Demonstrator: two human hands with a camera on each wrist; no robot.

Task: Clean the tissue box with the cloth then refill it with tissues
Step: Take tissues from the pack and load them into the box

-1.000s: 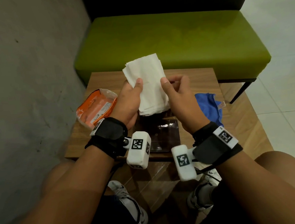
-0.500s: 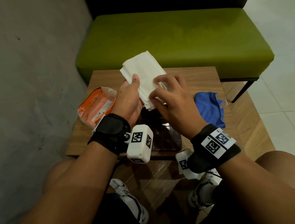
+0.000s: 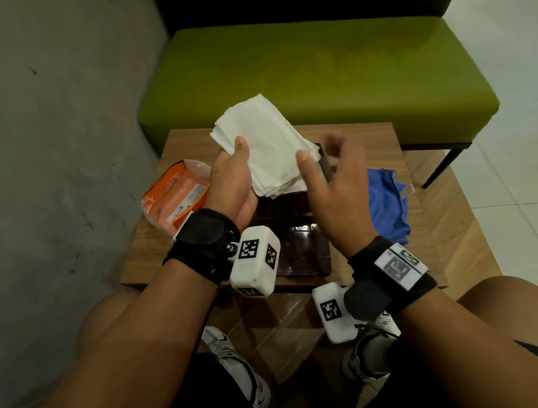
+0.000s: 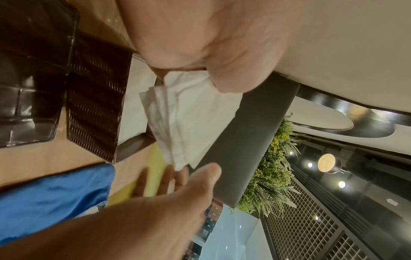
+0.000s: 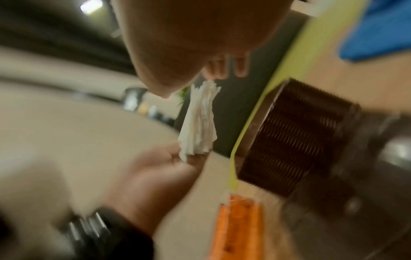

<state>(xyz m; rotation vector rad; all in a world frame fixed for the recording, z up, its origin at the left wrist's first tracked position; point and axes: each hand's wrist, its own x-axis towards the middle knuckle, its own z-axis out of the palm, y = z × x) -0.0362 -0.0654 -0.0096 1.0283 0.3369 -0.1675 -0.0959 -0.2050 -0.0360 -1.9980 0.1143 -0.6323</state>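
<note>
The left hand pinched the tissues above the tissue box on the tabletop. At 3 o'clock, the right hand hovered, fingers spread, blue cloth beyond.

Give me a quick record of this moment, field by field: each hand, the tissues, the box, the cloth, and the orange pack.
left hand: grips the stack of tissues, thumb on top
right hand: open, fingers spread beside the stack, blurred
tissues: white folded stack, held up above the table
tissue box: dark brown, on the table below the hands
cloth: blue, crumpled, right of the box
orange pack: left of the box, wrapper torn open
</note>
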